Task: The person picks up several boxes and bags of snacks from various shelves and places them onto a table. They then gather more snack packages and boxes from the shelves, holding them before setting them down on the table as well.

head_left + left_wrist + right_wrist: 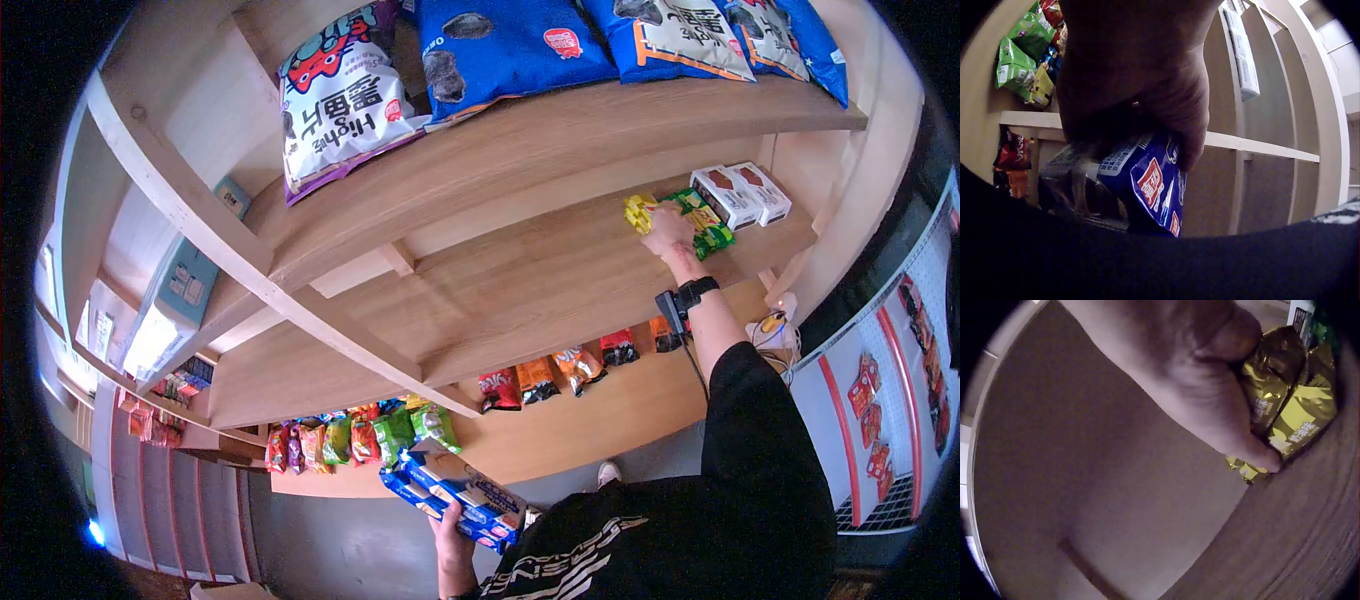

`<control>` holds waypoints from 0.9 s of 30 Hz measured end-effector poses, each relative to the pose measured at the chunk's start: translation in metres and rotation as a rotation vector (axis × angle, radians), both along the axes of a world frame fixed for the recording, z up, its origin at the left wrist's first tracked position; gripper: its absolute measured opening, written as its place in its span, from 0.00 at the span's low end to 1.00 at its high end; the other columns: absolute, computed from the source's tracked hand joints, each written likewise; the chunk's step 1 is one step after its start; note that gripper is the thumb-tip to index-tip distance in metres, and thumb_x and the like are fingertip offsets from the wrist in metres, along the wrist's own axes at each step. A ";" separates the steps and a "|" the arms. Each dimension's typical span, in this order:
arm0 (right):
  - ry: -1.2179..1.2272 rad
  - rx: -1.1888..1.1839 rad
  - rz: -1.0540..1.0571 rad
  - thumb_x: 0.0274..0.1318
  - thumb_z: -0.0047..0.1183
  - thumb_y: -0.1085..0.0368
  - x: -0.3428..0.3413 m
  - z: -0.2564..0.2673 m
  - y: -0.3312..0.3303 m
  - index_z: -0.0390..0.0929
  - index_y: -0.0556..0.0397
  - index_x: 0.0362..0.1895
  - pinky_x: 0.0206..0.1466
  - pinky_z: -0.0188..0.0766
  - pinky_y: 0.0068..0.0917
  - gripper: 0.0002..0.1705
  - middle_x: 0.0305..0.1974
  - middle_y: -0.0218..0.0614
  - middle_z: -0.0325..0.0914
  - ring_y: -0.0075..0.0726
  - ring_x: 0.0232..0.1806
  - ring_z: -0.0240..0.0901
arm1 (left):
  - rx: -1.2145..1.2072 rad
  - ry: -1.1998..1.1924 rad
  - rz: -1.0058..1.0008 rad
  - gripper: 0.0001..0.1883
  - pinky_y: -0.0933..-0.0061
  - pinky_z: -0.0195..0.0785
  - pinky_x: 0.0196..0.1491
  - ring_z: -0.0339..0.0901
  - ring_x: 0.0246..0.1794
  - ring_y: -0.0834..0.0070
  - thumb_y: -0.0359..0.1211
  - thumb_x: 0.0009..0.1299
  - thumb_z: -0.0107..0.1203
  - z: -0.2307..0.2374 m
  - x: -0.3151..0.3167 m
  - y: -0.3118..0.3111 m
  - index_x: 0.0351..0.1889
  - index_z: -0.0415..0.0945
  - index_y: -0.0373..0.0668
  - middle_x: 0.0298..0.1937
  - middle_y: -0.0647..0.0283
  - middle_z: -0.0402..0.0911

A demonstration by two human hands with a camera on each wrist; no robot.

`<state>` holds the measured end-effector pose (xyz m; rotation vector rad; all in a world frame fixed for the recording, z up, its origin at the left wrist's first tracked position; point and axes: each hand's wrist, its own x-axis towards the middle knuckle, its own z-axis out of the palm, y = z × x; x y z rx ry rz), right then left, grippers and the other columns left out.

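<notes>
Head view: The right hand (668,238) is at the right part of the middle shelf (530,290), on the yellow packets (638,212). These lie on the board just beside green packets (714,232), with two white boxes (740,197) near. The left hand (456,545) is clamped on blue packs (465,490), held low in front of the body, its thumb across them. The blue packs appear straight-sided and are judged light and fairly stiff, best held across the width as here.

Left wrist view: The hand arches over the blue packs from above. Glossy film and a clear side panel show; the surface is judged slippery, and the contents probably crack under a hard squeeze. The fingertips on the far side cannot be seen.

Right wrist view: The thumb closes along the side of the yellow packets; the other fingers are largely hidden, but the hand appears clamped on them. The shiny, creased wrappers suggest light, soft, slick goods. Recommended hold: several packets together, low on their sides, with gentle pressure; a hold by one crimped end risks tearing.
</notes>
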<state>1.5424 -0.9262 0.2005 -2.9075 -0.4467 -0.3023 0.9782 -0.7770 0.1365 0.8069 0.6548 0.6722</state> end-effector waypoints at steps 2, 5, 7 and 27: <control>0.053 0.056 0.015 0.37 0.66 0.53 -0.009 0.007 -0.001 0.71 0.58 0.46 0.47 0.76 0.45 0.33 0.42 0.53 0.80 0.53 0.47 0.79 | -0.012 0.000 -0.003 0.32 0.59 0.71 0.54 0.74 0.52 0.63 0.32 0.63 0.59 -0.008 -0.002 0.001 0.64 0.56 0.39 0.52 0.55 0.72; 0.070 0.161 0.016 0.37 0.65 0.55 -0.023 0.033 -0.010 0.73 0.58 0.46 0.47 0.76 0.45 0.31 0.42 0.52 0.80 0.53 0.46 0.79 | -0.012 0.011 0.016 0.33 0.59 0.71 0.55 0.74 0.52 0.63 0.33 0.63 0.59 -0.008 -0.001 -0.002 0.64 0.56 0.39 0.52 0.55 0.72; 0.036 0.208 -0.002 0.37 0.65 0.55 -0.017 0.035 -0.018 0.73 0.58 0.46 0.47 0.76 0.46 0.31 0.42 0.52 0.81 0.54 0.45 0.79 | -0.013 0.014 0.007 0.33 0.59 0.71 0.55 0.74 0.52 0.63 0.33 0.63 0.59 -0.010 -0.002 -0.003 0.64 0.56 0.39 0.53 0.55 0.72; 0.023 0.228 -0.274 0.60 0.41 0.39 0.045 0.052 -0.090 0.76 0.58 0.53 0.59 0.68 0.48 0.36 0.50 0.60 0.76 0.60 0.55 0.72 | -0.041 0.021 0.022 0.30 0.62 0.71 0.54 0.74 0.50 0.66 0.32 0.63 0.60 -0.004 0.018 -0.021 0.62 0.58 0.40 0.50 0.58 0.72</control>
